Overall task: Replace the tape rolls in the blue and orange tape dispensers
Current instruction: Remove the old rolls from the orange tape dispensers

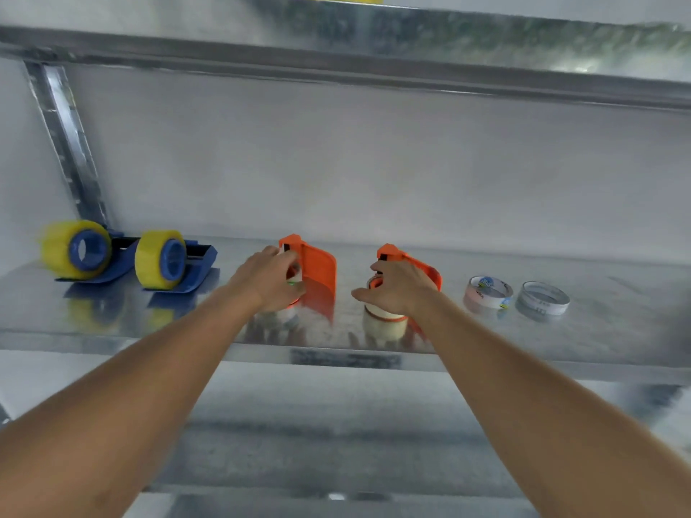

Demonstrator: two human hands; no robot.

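On a shiny metal shelf (561,338), the left hand (267,280) grips one orange plastic tape dispenser (318,267); the right hand (400,289) grips another (392,252). Two blue dispensers (187,271) with yellow rolls sit left of both.

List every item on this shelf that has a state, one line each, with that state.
Left blue dispenser: loaded with a full yellow roll, untouched.
Right blue dispenser: loaded with a full yellow roll, untouched.
Left orange dispenser: upright, left hand gripping it.
Right orange dispenser: upright, pale roll fitted, right hand on top.
Two spent cores: lying flat, loose on the shelf.
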